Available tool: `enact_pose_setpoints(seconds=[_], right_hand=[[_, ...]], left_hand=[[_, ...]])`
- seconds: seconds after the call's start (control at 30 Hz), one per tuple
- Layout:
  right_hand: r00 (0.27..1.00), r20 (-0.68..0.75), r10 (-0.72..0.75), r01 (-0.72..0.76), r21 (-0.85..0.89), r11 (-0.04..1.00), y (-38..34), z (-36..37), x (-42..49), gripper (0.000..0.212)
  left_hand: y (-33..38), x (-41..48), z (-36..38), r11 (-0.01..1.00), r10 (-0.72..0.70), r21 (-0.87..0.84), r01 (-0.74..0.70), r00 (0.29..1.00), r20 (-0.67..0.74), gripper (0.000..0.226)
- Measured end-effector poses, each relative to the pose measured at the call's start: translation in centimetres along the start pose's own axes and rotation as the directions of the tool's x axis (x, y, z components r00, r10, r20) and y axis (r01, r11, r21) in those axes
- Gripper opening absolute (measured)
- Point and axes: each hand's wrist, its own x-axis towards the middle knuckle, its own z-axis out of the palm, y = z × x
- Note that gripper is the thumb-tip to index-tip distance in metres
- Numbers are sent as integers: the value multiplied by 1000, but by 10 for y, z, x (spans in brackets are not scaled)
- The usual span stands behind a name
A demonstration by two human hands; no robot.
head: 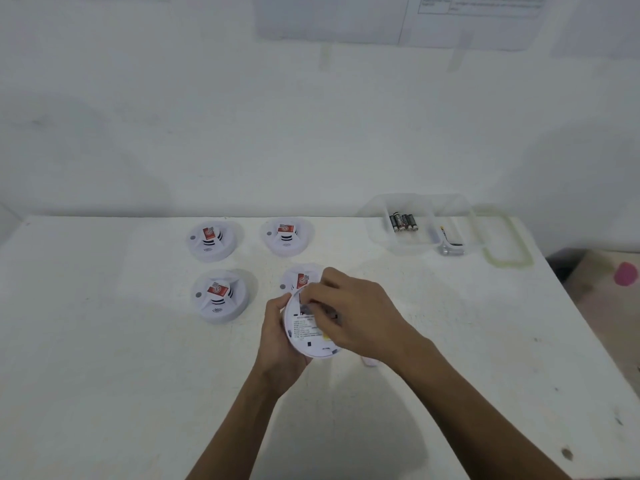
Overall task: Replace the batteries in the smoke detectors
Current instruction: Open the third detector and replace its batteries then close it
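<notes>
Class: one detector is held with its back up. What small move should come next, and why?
Probably lift the old cell out, if one remains: the left hand grips the detector, the right hand curls fingers into its back, and batteries wait in the tray.

Premises appear to be a plain workroom or test station: scuffed white surface (104,341) against a painted white wall (207,116), printed sheets (478,15) taped above, clear sorting tub (375,230) of batteries (402,222).

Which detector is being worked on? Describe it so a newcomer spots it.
On the white table, look in front of the four detectors sitting dome-up. The held detector, gripped by left hand and right hand, alone shows its flat printed back.
</notes>
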Motion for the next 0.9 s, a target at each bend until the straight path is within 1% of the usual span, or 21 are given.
enact_pose_setpoints(seconds=[0.1, 0.2, 0.27, 0.4, 0.5, 0.63, 0.77, 0.9], right_hand=[[999, 6, -37, 37, -26, 999, 2, 2, 3, 21], [997, 4, -76, 76, -46, 996, 7, 4, 5, 18], [995, 10, -98, 99, -62, 993, 10, 3, 6, 18], [990, 23, -138, 140, -97, 985, 12, -2, 7, 16], [983, 66, -171, 178, -107, 978, 13, -6, 8, 19], [977, 138, -162, 176, -94, 980, 16, -8, 9, 20], [978, 163, -130, 144, -72, 987, 20, -7, 5, 14], [974, 194, -117, 124, -25, 992, 28, -7, 2, 14]], left_hand=[[1, -1, 2, 1000, 19, 25, -18, 1000, -13, 60], [1, -2, 5, 998, 32, 56, -33, 999, 7, 72], [0, -1, 4, 996, 35, 81, -37, 999, 22, 68], [-2, -1, 4, 989, 42, 138, -48, 998, 47, 46], [-2, -4, 6, 989, 27, 143, -33, 999, 47, 47], [-5, -4, 9, 986, 4, 168, -10, 999, 38, 60], [-9, -3, 12, 985, -11, 174, 5, 999, 33, 48], [-14, -1, 16, 974, -16, 225, 7, 999, 39, 46]])
